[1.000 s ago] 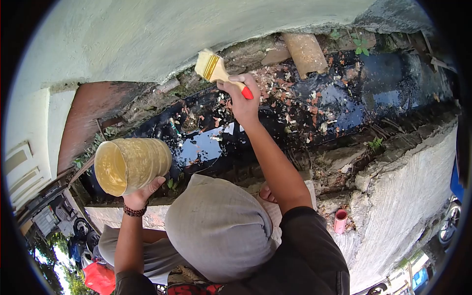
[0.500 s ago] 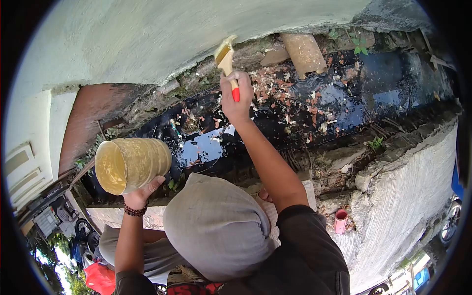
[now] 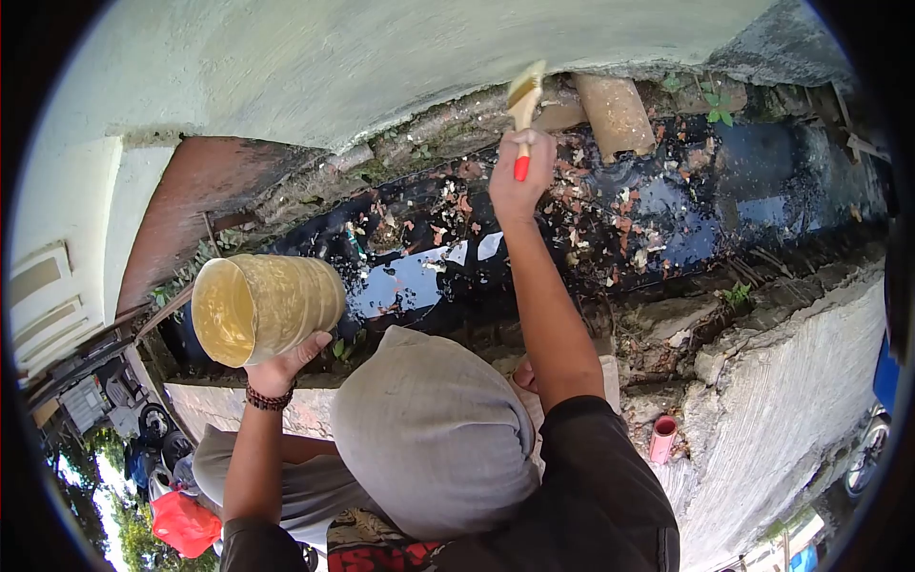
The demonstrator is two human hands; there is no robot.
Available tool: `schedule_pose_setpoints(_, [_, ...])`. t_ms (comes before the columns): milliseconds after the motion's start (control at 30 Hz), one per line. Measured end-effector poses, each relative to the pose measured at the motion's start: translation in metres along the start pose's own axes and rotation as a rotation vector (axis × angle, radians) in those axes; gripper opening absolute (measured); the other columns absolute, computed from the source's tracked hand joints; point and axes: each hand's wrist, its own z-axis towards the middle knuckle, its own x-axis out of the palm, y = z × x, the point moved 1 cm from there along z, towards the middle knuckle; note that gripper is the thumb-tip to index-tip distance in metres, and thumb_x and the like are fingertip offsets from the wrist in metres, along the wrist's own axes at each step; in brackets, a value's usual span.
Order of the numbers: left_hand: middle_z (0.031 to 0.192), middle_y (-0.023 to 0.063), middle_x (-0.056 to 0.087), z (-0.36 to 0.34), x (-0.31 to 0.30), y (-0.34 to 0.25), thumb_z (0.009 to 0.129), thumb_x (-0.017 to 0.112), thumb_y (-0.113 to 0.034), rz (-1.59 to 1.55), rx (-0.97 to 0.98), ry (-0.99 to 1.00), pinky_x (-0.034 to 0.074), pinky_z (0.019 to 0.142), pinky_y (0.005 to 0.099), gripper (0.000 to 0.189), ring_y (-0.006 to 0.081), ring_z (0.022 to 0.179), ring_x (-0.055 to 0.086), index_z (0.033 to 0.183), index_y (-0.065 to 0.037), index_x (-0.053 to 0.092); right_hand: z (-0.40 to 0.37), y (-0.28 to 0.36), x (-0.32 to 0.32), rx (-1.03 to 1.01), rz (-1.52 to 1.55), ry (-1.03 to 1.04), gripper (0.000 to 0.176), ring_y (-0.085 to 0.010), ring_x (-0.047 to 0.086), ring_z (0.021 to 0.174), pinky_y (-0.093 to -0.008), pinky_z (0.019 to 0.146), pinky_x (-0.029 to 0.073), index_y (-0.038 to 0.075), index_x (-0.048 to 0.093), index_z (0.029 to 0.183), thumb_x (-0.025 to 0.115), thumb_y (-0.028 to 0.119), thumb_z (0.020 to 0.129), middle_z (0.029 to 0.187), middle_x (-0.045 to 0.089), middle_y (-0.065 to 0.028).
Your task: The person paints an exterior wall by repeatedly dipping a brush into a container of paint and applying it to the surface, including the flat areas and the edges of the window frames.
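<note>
My right hand is closed round the handle of a paintbrush, its red handle end showing below my fingers. The bristles, coated pale, are at the lower edge of the light green wall. On the left, my left hand grips a yellowish, paint-smeared bucket from underneath. The bucket is tilted with its mouth toward the left, and pale yellow paint coats the inside. A beaded bracelet circles my left wrist.
Below the wall runs a ditch of dark water with floating leaves and flakes. A stub of pipe juts over it. Behind, a rough concrete ledge carries a pink tube. My bent knee is between my arms.
My right hand and the paintbrush have shifted right along the wall's lower edge. The bucket stays in my left hand, and the whole view has turned slightly.
</note>
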Motion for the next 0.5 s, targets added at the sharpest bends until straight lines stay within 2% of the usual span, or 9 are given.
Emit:
schedule_pose_setpoints(67, [0.132,0.0138,0.057,0.003,0.000,-0.002,0.068,0.090,-0.022,-0.006,0.029,-0.009,0.042,0.105,0.0403,0.084,0.0264,0.121,0.055,0.137,-0.001,0.046,-0.041,0.032,0.026,0.059,0.188,0.271,0.015,-0.0317,0.060,0.077,-0.0368,0.069,0.049,0.002,0.054,0.091,0.064,-0.004,0.081,0.092,0.056,-0.0162])
schedule_pose_setpoints(133, [0.131,0.0137,0.058,0.005,0.000,-0.002,0.068,0.090,-0.022,0.032,0.068,-0.007,0.043,0.104,0.0405,0.083,0.0265,0.120,0.056,0.136,-0.001,0.047,-0.067,0.052,0.028,0.053,0.489,0.681,0.014,-0.0341,0.061,0.080,-0.0374,0.073,0.052,0.001,0.057,0.091,0.064,-0.004,0.081,0.093,0.058,-0.0170])
schedule_pose_setpoints(167, [0.131,0.0137,0.058,0.005,0.000,-0.003,0.068,0.090,-0.022,0.029,0.070,-0.010,0.043,0.104,0.0405,0.083,0.0265,0.120,0.056,0.136,-0.001,0.047,-0.078,0.057,0.025,0.036,0.525,0.847,0.015,-0.0341,0.062,0.082,-0.0380,0.076,0.052,0.001,0.059,0.092,0.065,-0.004,0.080,0.095,0.059,-0.0169])
schedule_pose_setpoints(200, [0.131,0.0136,0.058,0.005,0.001,-0.005,0.068,0.090,-0.023,0.005,0.090,-0.019,0.043,0.104,0.0404,0.082,0.0262,0.120,0.056,0.135,-0.001,0.048,-0.076,0.056,0.025,0.030,0.528,0.850,0.015,-0.0341,0.062,0.082,-0.0380,0.076,0.052,0.001,0.059,0.092,0.065,-0.004,0.080,0.095,0.059,-0.0169])
schedule_pose_setpoints(267, [0.130,0.0134,0.059,0.001,-0.004,-0.001,0.068,0.090,-0.024,-0.018,0.097,-0.042,0.044,0.104,0.0404,0.080,0.0259,0.119,0.057,0.134,-0.001,0.050,-0.065,0.047,0.015,0.036,0.440,0.745,0.015,-0.0346,0.062,0.078,-0.0382,0.073,0.052,0.003,0.058,0.091,0.064,-0.004,0.080,0.095,0.057,-0.0148])
schedule_pose_setpoints(367, [0.127,0.0122,0.061,-0.004,-0.011,0.009,0.067,0.090,-0.026,0.099,0.083,-0.030,0.044,0.103,0.0396,0.078,0.0249,0.118,0.057,0.131,-0.002,0.053,-0.013,0.013,-0.010,-0.033,0.136,0.336,0.010,-0.0310,0.061,0.077,-0.0370,0.070,0.051,-0.001,0.057,0.091,0.062,-0.003,0.083,0.090,0.058,-0.0146])
schedule_pose_setpoints(400, [0.127,0.0130,0.060,-0.004,-0.011,0.008,0.067,0.090,-0.026,0.083,0.099,-0.042,0.045,0.101,0.0399,0.080,0.0252,0.116,0.058,0.132,-0.001,0.051,0.003,0.004,-0.025,0.028,0.012,0.216,0.006,-0.0273,0.060,0.078,-0.0355,0.074,0.050,-0.002,0.056,0.089,0.060,-0.003,0.084,0.091,0.058,-0.0145])
schedule_pose_setpoints(467, [0.127,0.0138,0.060,-0.003,-0.013,0.008,0.068,0.090,-0.025,0.062,0.123,-0.063,0.047,0.100,0.0402,0.082,0.0254,0.114,0.059,0.133,0.001,0.048,0.020,-0.033,-0.044,0.201,0.098,-0.110,0.004,-0.0221,0.058,0.079,-0.0327,0.077,0.049,-0.002,0.054,0.088,0.057,-0.003,0.086,0.091,0.058,-0.0121])
schedule_pose_setpoints(500, [0.127,0.0139,0.060,-0.002,-0.014,0.009,0.067,0.090,-0.024,0.139,0.149,-0.058,0.047,0.100,0.0402,0.082,0.0254,0.114,0.059,0.133,0.001,0.048,0.034,-0.036,-0.055,0.232,0.141,-0.168,0.004,-0.0198,0.058,0.081,-0.0317,0.078,0.049,-0.001,0.053,0.089,0.056,-0.003,0.087,0.092,0.057,-0.0107])
